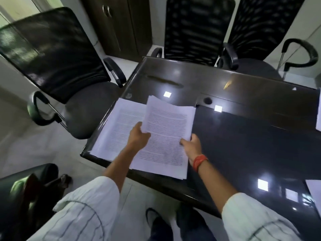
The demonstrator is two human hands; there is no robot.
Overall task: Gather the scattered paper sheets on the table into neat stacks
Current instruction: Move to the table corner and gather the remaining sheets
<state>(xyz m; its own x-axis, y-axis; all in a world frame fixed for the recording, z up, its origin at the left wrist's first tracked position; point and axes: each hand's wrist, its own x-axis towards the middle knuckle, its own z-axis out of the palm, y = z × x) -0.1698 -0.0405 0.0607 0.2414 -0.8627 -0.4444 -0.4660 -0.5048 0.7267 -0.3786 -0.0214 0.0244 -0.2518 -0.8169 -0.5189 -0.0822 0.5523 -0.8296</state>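
A thick bundle of printed paper sheets (166, 133) is held over the near left corner of the dark glossy table (243, 136). My left hand (139, 138) grips the bundle's left edge, thumb on top. My right hand (192, 145), with a red band at the wrist, grips its right edge. The bundle's near end juts past the table edge. Beneath and to the left lies another stack of printed sheets (118, 127), flat on the table corner and partly covered by the held bundle.
More sheets show at the right edge (318, 117) and at the lower right (314, 190) of the table. Black mesh chairs stand to the left (57, 66) and behind the table (194, 32). A dark cabinet (118, 23) stands at the back.
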